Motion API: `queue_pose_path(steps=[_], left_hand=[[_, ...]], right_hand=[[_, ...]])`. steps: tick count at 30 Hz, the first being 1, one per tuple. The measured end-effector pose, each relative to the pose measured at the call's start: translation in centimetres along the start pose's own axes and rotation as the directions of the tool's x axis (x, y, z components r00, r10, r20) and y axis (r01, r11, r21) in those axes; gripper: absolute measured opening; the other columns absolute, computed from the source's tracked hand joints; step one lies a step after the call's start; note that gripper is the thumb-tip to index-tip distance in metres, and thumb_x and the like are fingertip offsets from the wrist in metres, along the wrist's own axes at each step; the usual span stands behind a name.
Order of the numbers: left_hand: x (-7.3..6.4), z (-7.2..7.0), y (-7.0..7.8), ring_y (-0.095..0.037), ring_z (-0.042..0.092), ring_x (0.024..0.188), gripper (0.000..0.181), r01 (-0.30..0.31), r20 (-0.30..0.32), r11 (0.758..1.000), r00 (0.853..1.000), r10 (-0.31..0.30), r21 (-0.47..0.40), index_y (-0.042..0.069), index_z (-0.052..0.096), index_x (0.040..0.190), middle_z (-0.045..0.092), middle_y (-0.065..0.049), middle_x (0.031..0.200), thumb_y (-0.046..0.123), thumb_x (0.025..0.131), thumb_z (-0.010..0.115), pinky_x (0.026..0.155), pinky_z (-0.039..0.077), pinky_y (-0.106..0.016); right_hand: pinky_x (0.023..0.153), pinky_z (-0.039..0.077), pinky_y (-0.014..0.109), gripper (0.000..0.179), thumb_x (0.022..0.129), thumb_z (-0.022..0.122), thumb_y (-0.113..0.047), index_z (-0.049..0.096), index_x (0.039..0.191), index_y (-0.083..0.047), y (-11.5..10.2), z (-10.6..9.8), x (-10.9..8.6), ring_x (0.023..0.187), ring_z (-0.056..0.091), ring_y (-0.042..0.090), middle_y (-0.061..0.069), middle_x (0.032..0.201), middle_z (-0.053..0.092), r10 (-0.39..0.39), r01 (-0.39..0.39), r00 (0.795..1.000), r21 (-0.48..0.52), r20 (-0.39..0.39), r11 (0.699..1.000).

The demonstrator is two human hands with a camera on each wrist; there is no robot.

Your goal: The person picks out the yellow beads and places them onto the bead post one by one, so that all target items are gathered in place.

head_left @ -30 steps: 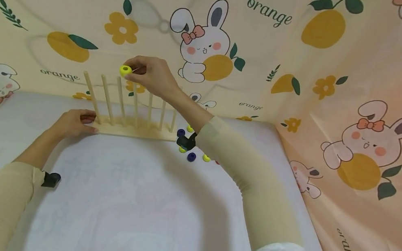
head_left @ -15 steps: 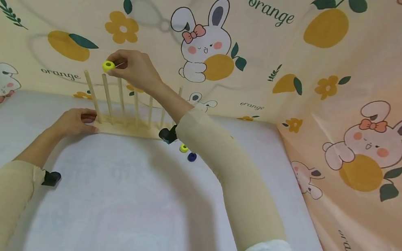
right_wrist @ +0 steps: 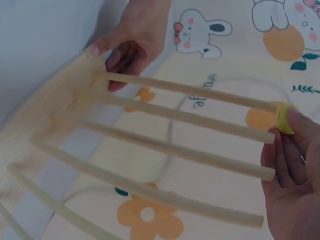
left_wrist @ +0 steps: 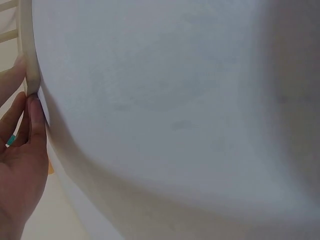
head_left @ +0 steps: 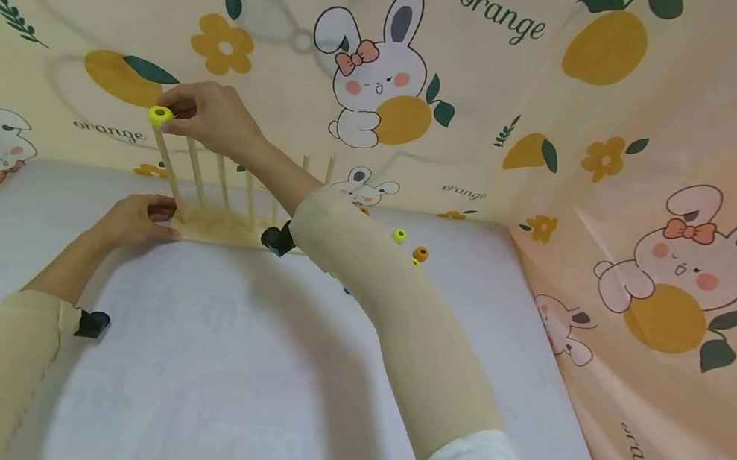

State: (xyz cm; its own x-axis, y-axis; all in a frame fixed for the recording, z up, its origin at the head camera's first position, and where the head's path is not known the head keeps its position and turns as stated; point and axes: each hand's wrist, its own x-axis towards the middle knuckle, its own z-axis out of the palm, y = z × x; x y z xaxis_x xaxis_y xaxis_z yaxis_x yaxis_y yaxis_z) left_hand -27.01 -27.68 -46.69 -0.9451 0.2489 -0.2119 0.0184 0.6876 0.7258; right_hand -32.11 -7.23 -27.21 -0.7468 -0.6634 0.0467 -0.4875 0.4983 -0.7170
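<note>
A wooden peg stand (head_left: 226, 234) with a row of upright dowels stands toward the back of the table. My left hand (head_left: 133, 224) grips the left end of its base, thumb on one side and fingers on the other, as the left wrist view also shows. Between thumb and fingers of my right hand (head_left: 215, 118) is a yellow bead (head_left: 161, 116), its hole facing up. The bead sits at the tip of the leftmost dowel (right_wrist: 190, 89); whether the tip is inside the hole I cannot tell. My right forearm hides part of the stand's right side.
Loose beads lie on the white table (head_left: 191, 376) right of the stand, among them a yellow bead (head_left: 398, 236) and an orange bead (head_left: 421, 253); my right sleeve partly covers others. A patterned cloth (head_left: 491, 85) rises behind and at the right.
My right hand has carried the yellow bead leftward along the dowel tops to the leftmost dowel. The left hand has stayed on the base. More beads at the right now show past the sleeve.
</note>
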Motion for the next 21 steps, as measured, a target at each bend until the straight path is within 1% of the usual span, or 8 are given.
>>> queue_pose_path(steps=[6, 11, 16, 21], left_hand=[[-0.28, 0.28, 0.29, -0.048, 0.044, 0.131, 0.079, 0.013, -0.011, 1.0, 1.0, -0.013, -0.013, -0.016, 0.034, 0.144, 0.043, -0.037, 0.142, 0.021, 0.089, 0.077, 0.109, 0.038, -0.056], [-0.11, 0.32, 0.13, -0.049, 0.044, 0.131, 0.08, 0.011, -0.01, 1.0, 1.0, -0.012, -0.017, -0.016, 0.034, 0.144, 0.044, -0.037, 0.141, 0.02, 0.088, 0.077, 0.109, 0.038, -0.057], [-0.03, 0.27, 0.04, -0.048, 0.044, 0.131, 0.081, 0.017, -0.012, 0.999, 1.0, -0.017, -0.035, -0.016, 0.034, 0.144, 0.043, -0.037, 0.142, 0.021, 0.087, 0.078, 0.109, 0.038, -0.056], [-0.1, 0.3, 0.2, -0.048, 0.045, 0.131, 0.08, 0.013, -0.011, 0.999, 1.0, -0.014, -0.032, -0.016, 0.035, 0.144, 0.044, -0.036, 0.142, 0.021, 0.088, 0.078, 0.108, 0.038, -0.055]], right_hand=[[0.08, 0.047, 0.006, 0.037, 0.089, 0.075, -0.021, 0.069, 0.126, -0.015, -0.01, 0.75, 0.33, 0.1, 0.064, -0.001, -0.007, 0.114, 0.071, -0.01, 0.01, 1.0, -0.007, 0.005, 1.0], [0.079, 0.048, 0.007, 0.039, 0.09, 0.075, -0.023, 0.068, 0.127, -0.016, 0.01, 1.01, 0.55, 0.101, 0.063, -0.001, -0.009, 0.114, 0.071, 0.003, -0.003, 1.0, -0.025, 0.02, 1.0], [0.08, 0.047, 0.007, 0.04, 0.09, 0.074, -0.027, 0.068, 0.129, -0.019, 0.15, 1.03, 0.63, 0.103, 0.063, 0.0, -0.012, 0.116, 0.071, 0.016, -0.015, 1.0, -0.057, 0.023, 0.998], [0.082, 0.046, 0.006, 0.04, 0.091, 0.073, -0.03, 0.068, 0.129, -0.018, 0.28, 0.9, 0.49, 0.102, 0.063, -0.002, -0.013, 0.119, 0.07, 0.019, -0.017, 0.999, -0.072, 0.026, 0.997]])
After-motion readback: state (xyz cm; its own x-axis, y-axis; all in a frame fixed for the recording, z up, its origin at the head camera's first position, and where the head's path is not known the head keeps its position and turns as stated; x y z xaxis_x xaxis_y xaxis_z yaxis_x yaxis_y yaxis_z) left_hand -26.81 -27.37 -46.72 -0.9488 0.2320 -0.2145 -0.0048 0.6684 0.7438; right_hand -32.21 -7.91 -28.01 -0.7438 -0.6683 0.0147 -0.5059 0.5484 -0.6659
